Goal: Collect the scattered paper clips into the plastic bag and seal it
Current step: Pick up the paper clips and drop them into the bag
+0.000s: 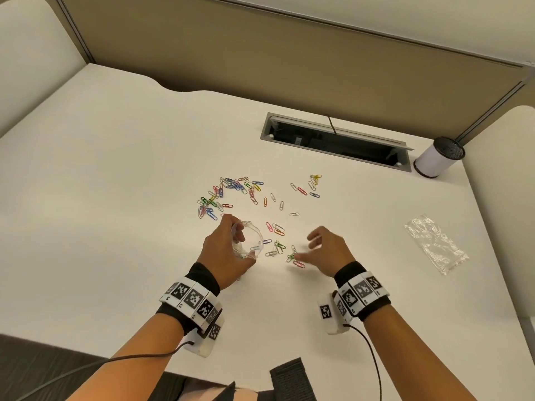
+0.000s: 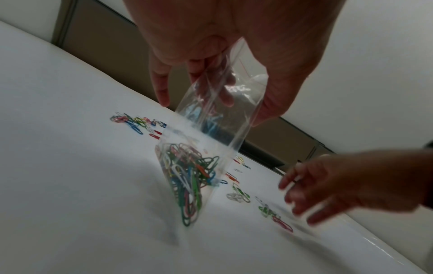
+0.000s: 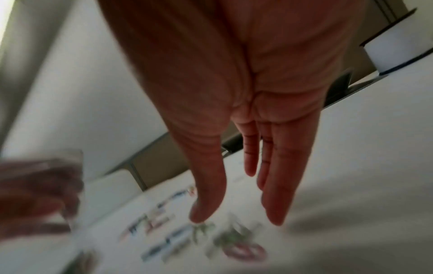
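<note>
My left hand [image 1: 228,250] grips the mouth of a clear plastic bag [image 1: 249,241], holding it open; in the left wrist view the bag [image 2: 211,129] hangs down to the table with several coloured clips [image 2: 189,176] in its bottom. Coloured paper clips [image 1: 228,192] lie scattered on the white table, with a small cluster [image 1: 292,256] just under my right hand [image 1: 321,250]. That hand hovers with fingers straight and spread [image 3: 271,185], holding nothing, its tips right above green and red clips [image 3: 234,242].
A second, empty clear bag [image 1: 437,244] lies at the right. A white cylinder with a black top [image 1: 437,157] stands at the back right beside an open cable slot [image 1: 335,140] in the white table [image 1: 115,198]. A tan partition runs behind.
</note>
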`<state>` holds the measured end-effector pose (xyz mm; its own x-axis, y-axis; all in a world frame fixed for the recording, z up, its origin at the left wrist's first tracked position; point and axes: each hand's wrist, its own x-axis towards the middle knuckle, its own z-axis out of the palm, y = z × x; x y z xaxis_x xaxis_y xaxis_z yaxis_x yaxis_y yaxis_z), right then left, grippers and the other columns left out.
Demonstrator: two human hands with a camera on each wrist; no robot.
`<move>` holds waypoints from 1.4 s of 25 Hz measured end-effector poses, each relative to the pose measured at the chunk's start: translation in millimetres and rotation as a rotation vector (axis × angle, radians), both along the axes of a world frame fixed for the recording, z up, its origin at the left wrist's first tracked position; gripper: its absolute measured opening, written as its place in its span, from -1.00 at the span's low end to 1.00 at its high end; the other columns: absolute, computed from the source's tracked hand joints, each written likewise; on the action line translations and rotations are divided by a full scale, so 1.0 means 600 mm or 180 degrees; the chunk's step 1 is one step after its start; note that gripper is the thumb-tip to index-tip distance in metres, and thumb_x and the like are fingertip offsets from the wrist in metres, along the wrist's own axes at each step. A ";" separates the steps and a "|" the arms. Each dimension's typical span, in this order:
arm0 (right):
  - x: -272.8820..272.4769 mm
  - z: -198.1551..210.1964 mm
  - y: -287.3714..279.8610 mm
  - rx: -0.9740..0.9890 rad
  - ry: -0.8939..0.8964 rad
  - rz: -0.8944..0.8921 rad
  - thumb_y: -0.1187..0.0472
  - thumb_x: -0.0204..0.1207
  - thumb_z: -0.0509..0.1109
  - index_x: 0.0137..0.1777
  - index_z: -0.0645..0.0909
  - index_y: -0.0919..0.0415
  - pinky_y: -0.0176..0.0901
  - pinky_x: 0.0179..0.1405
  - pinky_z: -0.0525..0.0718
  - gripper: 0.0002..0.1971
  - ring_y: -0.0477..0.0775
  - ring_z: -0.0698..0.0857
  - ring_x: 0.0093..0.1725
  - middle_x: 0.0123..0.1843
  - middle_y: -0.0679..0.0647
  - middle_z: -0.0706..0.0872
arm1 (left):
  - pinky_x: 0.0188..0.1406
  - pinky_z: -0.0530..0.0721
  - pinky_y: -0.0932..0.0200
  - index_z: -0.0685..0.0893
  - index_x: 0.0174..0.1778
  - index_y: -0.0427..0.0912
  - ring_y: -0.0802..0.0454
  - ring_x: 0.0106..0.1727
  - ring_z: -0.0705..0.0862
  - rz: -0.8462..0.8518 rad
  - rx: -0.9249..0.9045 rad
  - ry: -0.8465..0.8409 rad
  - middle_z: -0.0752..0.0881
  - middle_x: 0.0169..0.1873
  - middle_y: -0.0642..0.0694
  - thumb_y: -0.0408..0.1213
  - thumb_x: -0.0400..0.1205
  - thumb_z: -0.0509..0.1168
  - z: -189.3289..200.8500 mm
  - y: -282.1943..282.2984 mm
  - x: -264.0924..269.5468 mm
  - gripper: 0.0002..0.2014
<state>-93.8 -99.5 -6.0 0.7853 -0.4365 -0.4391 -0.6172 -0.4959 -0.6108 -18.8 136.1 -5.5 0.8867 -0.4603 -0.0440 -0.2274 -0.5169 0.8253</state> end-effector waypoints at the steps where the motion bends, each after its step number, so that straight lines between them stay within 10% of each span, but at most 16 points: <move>1: -0.009 -0.019 -0.005 -0.0170 0.0348 0.0112 0.04 0.15 0.74 0.14 0.53 0.18 -0.07 0.02 0.69 -0.38 0.09 0.72 -0.04 0.00 0.03 0.66 | -0.03 0.69 -0.03 0.39 0.04 -0.03 0.04 -0.09 0.64 0.0055 -0.0018 0.0012 0.61 -0.21 0.08 -0.23 0.34 0.55 0.000 0.007 0.001 -0.50; 17: 0.113 -0.080 0.015 0.0090 -0.0922 -0.0183 0.26 0.44 0.54 0.05 0.64 0.16 -0.42 -0.18 0.54 -0.78 -0.01 0.66 -0.13 0.03 0.09 0.72 | -0.05 0.69 0.07 0.41 0.03 -0.07 -0.01 -0.07 0.66 0.0420 -0.0036 0.0119 0.65 -0.18 0.02 -0.31 0.35 0.57 0.005 0.059 0.000 -0.51; 21: 0.134 -0.084 -0.001 -0.0334 -0.0538 0.0750 -0.09 0.38 0.56 0.54 0.35 0.14 -0.09 0.50 0.38 -0.22 0.11 0.34 0.58 0.61 0.12 0.31 | -0.09 0.67 0.15 0.41 0.03 -0.06 0.00 -0.08 0.66 0.0438 0.0007 0.0121 0.65 -0.19 0.01 -0.32 0.35 0.57 0.000 0.068 -0.001 -0.50; 25: 0.139 -0.087 0.025 -0.0530 -0.0068 0.1654 -0.36 0.33 0.45 0.71 -0.02 0.06 0.10 0.71 -0.01 0.09 0.05 -0.18 0.73 0.75 -0.04 -0.15 | -0.13 0.60 0.28 0.41 0.03 -0.06 0.08 -0.09 0.65 0.0367 0.0036 0.0130 0.64 -0.19 0.03 -0.31 0.34 0.58 -0.001 0.057 -0.007 -0.50; 35: 0.054 -0.102 0.063 -0.1051 -0.0299 0.2165 0.22 0.73 0.17 0.62 0.31 0.03 -0.07 0.52 0.39 -0.53 0.05 0.21 0.68 0.71 -0.01 0.19 | -0.06 0.66 0.12 0.39 0.03 -0.03 0.00 -0.10 0.64 0.0211 0.0048 0.0104 0.63 -0.19 0.03 -0.27 0.34 0.57 -0.003 0.039 -0.002 -0.49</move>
